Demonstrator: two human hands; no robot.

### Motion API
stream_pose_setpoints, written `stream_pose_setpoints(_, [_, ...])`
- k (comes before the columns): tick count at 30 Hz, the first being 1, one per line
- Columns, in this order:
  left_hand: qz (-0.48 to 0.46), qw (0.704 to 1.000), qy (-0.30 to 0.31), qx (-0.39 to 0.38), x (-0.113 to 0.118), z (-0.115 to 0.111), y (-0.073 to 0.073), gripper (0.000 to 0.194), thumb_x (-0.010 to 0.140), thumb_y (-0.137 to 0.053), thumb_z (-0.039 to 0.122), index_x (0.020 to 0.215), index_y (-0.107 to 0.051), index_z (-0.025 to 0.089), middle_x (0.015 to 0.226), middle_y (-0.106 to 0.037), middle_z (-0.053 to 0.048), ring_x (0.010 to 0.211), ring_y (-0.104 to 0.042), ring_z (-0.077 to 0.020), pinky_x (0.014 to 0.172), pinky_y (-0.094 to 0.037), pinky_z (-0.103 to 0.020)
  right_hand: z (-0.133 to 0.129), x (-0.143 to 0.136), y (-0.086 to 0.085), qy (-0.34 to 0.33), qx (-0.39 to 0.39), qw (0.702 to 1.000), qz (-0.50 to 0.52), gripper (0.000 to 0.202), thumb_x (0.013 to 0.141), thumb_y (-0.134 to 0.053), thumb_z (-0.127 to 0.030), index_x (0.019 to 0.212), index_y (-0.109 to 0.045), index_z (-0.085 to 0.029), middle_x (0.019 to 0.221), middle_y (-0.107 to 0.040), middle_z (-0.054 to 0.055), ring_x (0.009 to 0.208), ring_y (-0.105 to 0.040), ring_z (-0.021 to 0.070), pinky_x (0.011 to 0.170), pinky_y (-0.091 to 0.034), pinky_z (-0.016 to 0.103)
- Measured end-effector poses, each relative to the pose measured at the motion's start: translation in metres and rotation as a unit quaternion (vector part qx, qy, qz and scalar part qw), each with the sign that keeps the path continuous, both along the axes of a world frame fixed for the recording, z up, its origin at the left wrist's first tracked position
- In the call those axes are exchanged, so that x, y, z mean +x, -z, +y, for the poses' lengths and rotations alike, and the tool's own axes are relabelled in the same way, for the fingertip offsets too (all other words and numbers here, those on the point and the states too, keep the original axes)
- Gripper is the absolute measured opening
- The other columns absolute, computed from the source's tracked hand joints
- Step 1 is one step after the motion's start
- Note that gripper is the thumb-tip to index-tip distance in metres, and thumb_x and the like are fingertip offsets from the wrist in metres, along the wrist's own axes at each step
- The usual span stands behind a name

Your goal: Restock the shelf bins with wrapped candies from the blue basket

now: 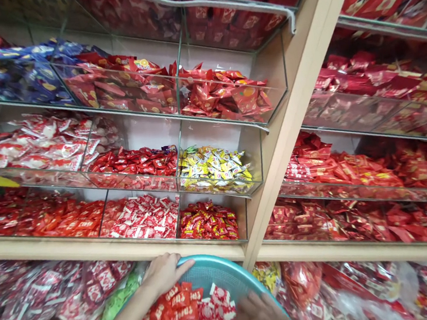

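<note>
A teal plastic basin (205, 265) is at the bottom centre, its far rim close to the shelf's lower edge. My left hand (167, 272) is closed over the far left of that rim, thumb along the inside. Orange-red candy packets (166, 319) fill the basin's left part, and red-and-white wrapped candies (217, 315) lie beside them on the right. Over the basin's right side, close to the red-and-white candies, is my right hand (263, 315). Motion smears its fingers, so I cannot tell whether they hold anything.
Clear-fronted shelf bins hold red-and-white candies (141, 218), red-and-yellow candies (208, 223), yellow-and-white candies (215, 170) and blue packets (16, 75). A slanting wooden upright (277, 168) divides the shelves. Plastic bags of candy (47, 294) lie beneath the bottom ledge (104, 251).
</note>
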State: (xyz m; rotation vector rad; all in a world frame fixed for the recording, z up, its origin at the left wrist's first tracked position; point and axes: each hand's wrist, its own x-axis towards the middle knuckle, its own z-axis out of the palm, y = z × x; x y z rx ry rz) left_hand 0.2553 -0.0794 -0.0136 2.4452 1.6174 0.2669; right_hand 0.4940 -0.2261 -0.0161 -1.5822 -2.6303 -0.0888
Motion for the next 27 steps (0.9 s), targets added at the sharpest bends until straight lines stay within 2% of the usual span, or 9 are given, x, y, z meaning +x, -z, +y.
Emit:
stream_pose_setpoints(1, [0.0,1.0,0.0,0.001,0.0,0.0,0.0,0.065,0.08,-0.022,0.069,0.077,-0.065,0.02,0.083,-0.072,-0.013,0.083,-0.066,-0.028,0.068,-0.044,-0.032,0.011,-0.004,-0.021,-0.01,-0.031,0.999,0.018,0.022,0.075,-0.066,-0.038,0.093,-0.063,-0.026,0.096,-0.065,0.005,0.091,-0.056,0.025,0.076,-0.041,0.034])
stream_pose_setpoints(2, [0.0,1.0,-0.001,0.0,0.0,0.0,0.001,0.066,0.08,-0.022,0.07,0.077,-0.065,0.02,0.083,-0.072,-0.013,0.082,-0.066,-0.0282,0.068,-0.044,-0.033,0.024,-0.008,-0.041,0.023,-0.03,0.998,0.059,0.035,0.072,-0.069,-0.042,0.101,-0.061,-0.024,0.102,-0.063,0.006,0.095,-0.055,0.0251,0.08,-0.04,0.034])
stream_pose_setpoints(4, [-0.004,1.0,-0.007,-0.002,0.0,0.0,0.002,0.068,0.079,-0.021,0.072,0.077,-0.065,0.02,0.083,-0.072,-0.013,0.082,-0.066,-0.0287,0.069,-0.044,-0.033,0.054,-0.017,-0.071,0.073,0.0,0.991,0.114,0.033,0.082,-0.059,-0.038,0.11,-0.056,-0.02,0.106,-0.061,0.007,0.098,-0.053,0.0228,0.082,-0.04,0.032])
stream_pose_setpoints(6, [-0.007,1.0,-0.01,-0.002,-0.001,0.0,0.003,0.069,0.078,-0.02,0.073,0.077,-0.066,0.021,0.083,-0.072,-0.013,0.082,-0.066,-0.029,0.069,-0.044,-0.034,0.085,-0.025,-0.084,0.143,0.036,0.983,0.106,0.022,0.085,-0.055,-0.033,0.099,-0.059,-0.017,0.1,-0.063,0.009,0.096,-0.054,0.0238,0.079,-0.04,0.031])
stream_pose_setpoints(8, [-0.008,1.0,-0.008,0.0,-0.001,0.0,0.003,0.069,0.079,-0.02,0.072,0.077,-0.066,0.021,0.082,-0.072,-0.013,0.081,-0.066,-0.0289,0.069,-0.044,-0.034,0.115,-0.03,-0.085,0.195,0.073,0.974,0.092,0.021,0.087,-0.052,-0.032,0.095,-0.06,-0.015,0.099,-0.064,0.011,0.095,-0.055,0.024,0.077,-0.04,0.031])
stream_pose_setpoints(10, [-0.007,1.0,-0.005,-0.002,-0.002,0.0,0.002,0.068,0.079,-0.02,0.071,0.078,-0.066,0.02,0.083,-0.072,-0.013,0.081,-0.066,-0.0285,0.069,-0.045,-0.033,0.14,-0.033,-0.078,0.233,0.095,0.965,0.075,0.023,0.086,-0.052,-0.034,0.095,-0.061,-0.014,0.1,-0.064,0.012,0.096,-0.056,0.0248,0.077,-0.04,0.032])
stream_pose_setpoints(14, [-0.007,1.0,0.001,-0.005,-0.002,0.0,0.001,0.067,0.08,-0.021,0.071,0.08,-0.065,0.02,0.086,-0.072,-0.014,0.084,-0.066,-0.0299,0.069,-0.045,-0.035,0.169,-0.037,-0.062,0.277,0.114,0.952,0.058,0.03,0.083,-0.058,-0.039,0.097,-0.061,-0.013,0.099,-0.065,0.014,0.097,-0.057,0.0262,0.077,-0.042,0.033])
stream_pose_setpoints(20, [0.001,1.0,0.002,0.005,-0.002,0.001,0.003,0.067,0.081,-0.02,0.07,0.078,-0.065,0.02,0.083,-0.072,-0.014,0.082,-0.066,-0.0303,0.068,-0.045,-0.035,0.177,-0.043,-0.054,0.294,0.108,0.948,0.054,0.028,0.08,-0.061,-0.035,0.095,-0.063,-0.011,0.098,-0.066,0.016,0.095,-0.058,0.0277,0.074,-0.043,0.034])
stream_pose_setpoints(27, [-0.005,1.0,0.001,-0.003,-0.002,0.002,0.004,0.067,0.08,-0.021,0.07,0.077,-0.065,0.02,0.081,-0.072,-0.013,0.081,-0.067,-0.0296,0.067,-0.045,-0.034,0.17,-0.04,-0.059,0.299,0.082,0.948,0.065,0.028,0.08,-0.058,-0.033,0.098,-0.062,-0.012,0.099,-0.066,0.016,0.095,-0.06,0.0258,0.074,-0.043,0.032])
